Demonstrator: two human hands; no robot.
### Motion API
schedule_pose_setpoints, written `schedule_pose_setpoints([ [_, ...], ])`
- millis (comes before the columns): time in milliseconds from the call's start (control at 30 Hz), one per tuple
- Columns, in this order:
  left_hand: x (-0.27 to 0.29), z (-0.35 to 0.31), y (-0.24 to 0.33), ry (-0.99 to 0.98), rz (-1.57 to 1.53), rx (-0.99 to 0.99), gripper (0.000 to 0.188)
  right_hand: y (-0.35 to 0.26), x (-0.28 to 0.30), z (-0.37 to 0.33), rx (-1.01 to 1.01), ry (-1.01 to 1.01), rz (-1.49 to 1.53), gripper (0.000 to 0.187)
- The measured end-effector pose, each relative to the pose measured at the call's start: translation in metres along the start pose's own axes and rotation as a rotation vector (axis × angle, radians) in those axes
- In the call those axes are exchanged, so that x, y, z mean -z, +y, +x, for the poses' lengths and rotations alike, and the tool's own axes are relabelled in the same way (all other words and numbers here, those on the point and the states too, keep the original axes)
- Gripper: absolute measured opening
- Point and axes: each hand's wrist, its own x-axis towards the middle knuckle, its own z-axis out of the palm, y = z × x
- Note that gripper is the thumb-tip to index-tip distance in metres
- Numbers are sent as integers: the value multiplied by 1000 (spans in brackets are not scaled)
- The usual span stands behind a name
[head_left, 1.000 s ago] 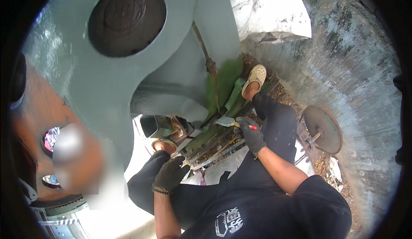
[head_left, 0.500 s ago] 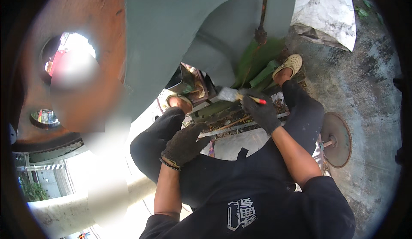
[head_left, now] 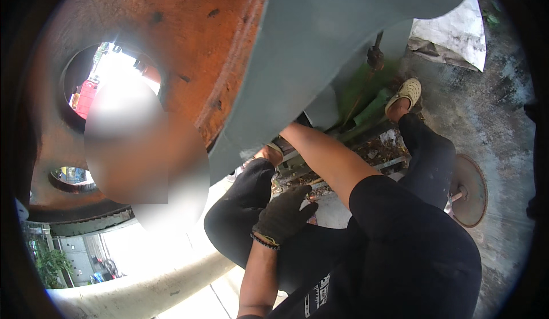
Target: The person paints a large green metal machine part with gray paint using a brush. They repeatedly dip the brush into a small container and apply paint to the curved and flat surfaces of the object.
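Observation:
A large grey-painted metal panel (head_left: 297, 50) curves across the middle of the view. My bare right forearm (head_left: 326, 153) reaches up and left behind its lower edge, and the panel hides my right hand and anything in it. My left hand (head_left: 286, 214), in a dark work glove, hovers over my lap by my left thigh. Its fingers are loosely bent, with the thumb apart, and it holds nothing.
Rust-orange metal (head_left: 189, 38) with round holes stands at the left. A toothed disc (head_left: 469, 192) is beside my right knee. A white sheet (head_left: 449, 36) lies at the far right. Metal bars and dry leaves (head_left: 374, 154) lie between my feet.
My right hand, which held a paintbrush with grey bristles, has moved up and left behind the panel. My body leans left, and more of the rusty metal shows.

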Motion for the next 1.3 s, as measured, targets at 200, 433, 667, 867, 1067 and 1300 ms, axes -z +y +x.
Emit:
schedule_pose_setpoints([
  [200,19,6,11,34,165,3,46,17,-31,2,48,-66,-118,48],
  [433,48,41,-32,297,-108,-47,33,53,-27,-27,80,-140,-139,50],
  [667,76,151,-162,499,-170,625,49,95,-78,-43,113,-273,-172,59],
  [867,53,198,-260,185,508,358,47,122,-88,-69,135,-213,134,53],
  [1067,3,182,-250,399,306,39,52,106,-30,-96,181,-174,-45,54],
  [1300,16,142,-116,-7,538,151,54,131,37,-142,132,175,211,27],
])
